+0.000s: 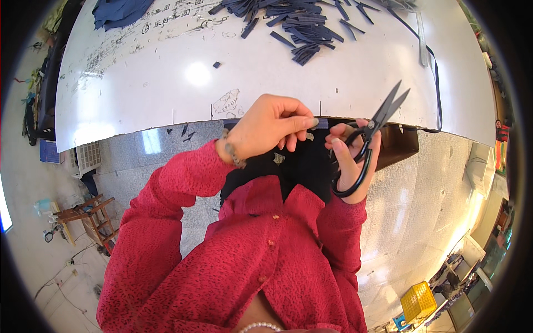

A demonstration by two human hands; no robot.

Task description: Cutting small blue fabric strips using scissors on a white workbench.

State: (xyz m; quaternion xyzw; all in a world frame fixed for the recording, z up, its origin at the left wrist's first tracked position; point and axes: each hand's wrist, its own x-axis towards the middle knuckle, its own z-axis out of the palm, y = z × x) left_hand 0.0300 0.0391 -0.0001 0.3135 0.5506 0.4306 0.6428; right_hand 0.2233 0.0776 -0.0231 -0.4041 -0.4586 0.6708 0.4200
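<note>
My left hand [270, 123] is closed in a pinch at the table's front edge, thumb against fingers. A short blue fabric strip [321, 124] shows at its fingertips, mostly hidden. Just right of it, my right hand [353, 161] is wrapped round the black handles of a pair of scissors [380, 119]. The scissor blades point up and away over the table edge, slightly apart, with nothing between them. The right thumb and forefinger are bent toward the left hand, a small gap away.
On the white table [166, 100], a heap of dark blue fabric strips [305, 30] lies at the far middle. Folded blue cloth [116, 14] sits far left, beside a small dark scrap [217, 65]. A metal ruler [421, 39] and dark cord [437, 94] lie right. A brown drawer [398, 147] juts out below.
</note>
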